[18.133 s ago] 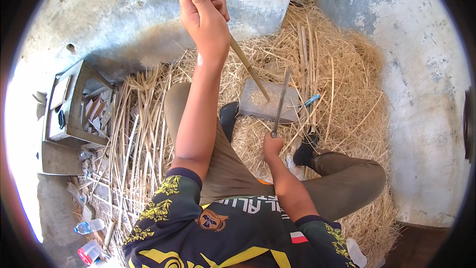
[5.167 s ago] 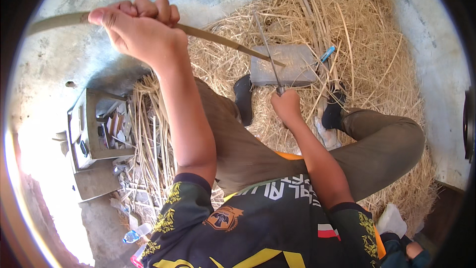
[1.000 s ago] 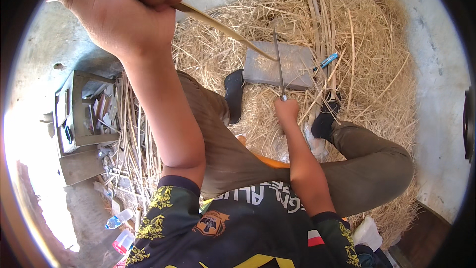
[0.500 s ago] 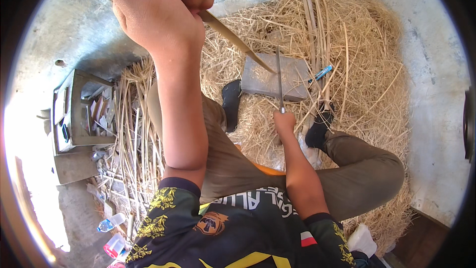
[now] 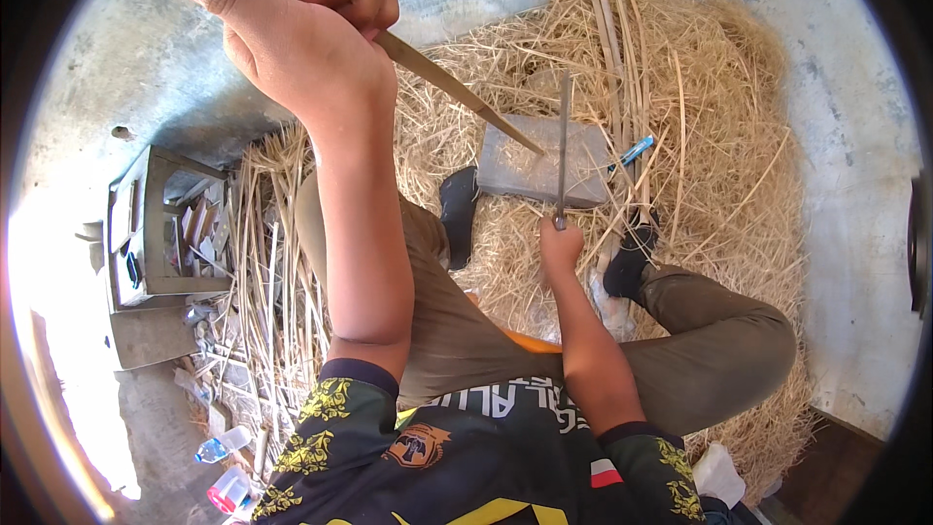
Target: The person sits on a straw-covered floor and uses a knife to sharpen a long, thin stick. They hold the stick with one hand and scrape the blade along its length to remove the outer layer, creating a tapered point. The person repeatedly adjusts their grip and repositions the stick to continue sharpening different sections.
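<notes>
My left hand (image 5: 296, 24) is raised high, shut on a long flat bamboo stick (image 5: 457, 87) whose pointed tip rests on a grey block (image 5: 520, 170) lying in the straw. My right hand (image 5: 562, 245) is lower, shut on the handle of a long thin knife (image 5: 563, 141) whose blade lies across the block, beside the stick's tip. I sit cross-legged behind the block, in dark sandals.
Straw and shavings (image 5: 680, 97) cover the ground around me. A blue tool handle (image 5: 637, 149) lies right of the block. A grey box of tools (image 5: 160, 233) stands at the left, plastic bottles (image 5: 228, 472) lower left. Concrete floor lies beyond.
My left hand has shifted a little right and up with the stick, keeping its tip on the block. The knife in my right hand stays over the block.
</notes>
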Available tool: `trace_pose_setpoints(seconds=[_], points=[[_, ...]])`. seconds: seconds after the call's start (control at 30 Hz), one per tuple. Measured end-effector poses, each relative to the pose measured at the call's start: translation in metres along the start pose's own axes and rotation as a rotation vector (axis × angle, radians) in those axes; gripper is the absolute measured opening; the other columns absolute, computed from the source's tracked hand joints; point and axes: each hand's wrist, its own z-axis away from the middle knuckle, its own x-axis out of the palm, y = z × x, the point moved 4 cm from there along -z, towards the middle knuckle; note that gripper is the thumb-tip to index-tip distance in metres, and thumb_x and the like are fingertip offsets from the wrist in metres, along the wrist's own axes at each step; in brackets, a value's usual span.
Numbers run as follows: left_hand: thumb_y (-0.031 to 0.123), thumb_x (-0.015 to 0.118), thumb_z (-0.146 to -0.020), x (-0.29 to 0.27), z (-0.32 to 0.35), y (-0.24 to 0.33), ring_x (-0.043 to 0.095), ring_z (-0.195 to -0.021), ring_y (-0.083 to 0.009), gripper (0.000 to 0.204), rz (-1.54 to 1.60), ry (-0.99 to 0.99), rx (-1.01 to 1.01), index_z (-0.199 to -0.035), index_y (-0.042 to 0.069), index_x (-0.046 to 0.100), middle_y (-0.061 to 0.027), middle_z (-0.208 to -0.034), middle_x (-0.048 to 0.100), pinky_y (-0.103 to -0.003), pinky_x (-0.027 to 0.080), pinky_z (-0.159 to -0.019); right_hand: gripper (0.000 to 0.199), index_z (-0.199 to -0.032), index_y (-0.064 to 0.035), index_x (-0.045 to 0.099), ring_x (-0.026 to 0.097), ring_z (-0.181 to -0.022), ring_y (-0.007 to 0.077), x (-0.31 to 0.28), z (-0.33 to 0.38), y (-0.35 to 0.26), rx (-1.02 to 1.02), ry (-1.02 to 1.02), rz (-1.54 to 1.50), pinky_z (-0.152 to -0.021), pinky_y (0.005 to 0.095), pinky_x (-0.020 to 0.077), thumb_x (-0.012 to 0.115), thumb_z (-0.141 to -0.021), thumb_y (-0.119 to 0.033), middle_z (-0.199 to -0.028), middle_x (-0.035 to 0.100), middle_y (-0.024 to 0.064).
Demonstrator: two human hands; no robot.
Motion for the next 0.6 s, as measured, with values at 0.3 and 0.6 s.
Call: trace_pose_setpoints(seconds=[0.3,0.6], points=[[0.071,0.032,-0.100,0.007,0.004,-0.001,0.013,-0.051,-0.0115,0.063,0.034,-0.004,-0.013,-0.079,0.012,0.035,0.0031,-0.059,0.021,-0.030,0.015,-0.049,0.033,-0.066,0.0053,0.063,0.066,-0.062,0.0344,-0.008,0.007,-0.004,-0.001,-0.045,0.089,-0.064,0.0466,0.0490,0.067,-0.081,-0.024,-0.063,0.064,0.0209],[0.071,0.036,-0.099,0.007,0.001,-0.007,0.013,-0.051,-0.0102,0.062,0.116,-0.062,0.004,-0.079,0.013,0.034,0.0030,-0.060,0.021,-0.029,0.015,-0.049,0.034,-0.068,0.0046,0.065,0.067,-0.062,0.0360,0.002,0.006,0.025,-0.007,-0.009,0.137,-0.066,0.0470,0.0494,0.067,-0.082,-0.026,-0.061,0.063,0.0207]])
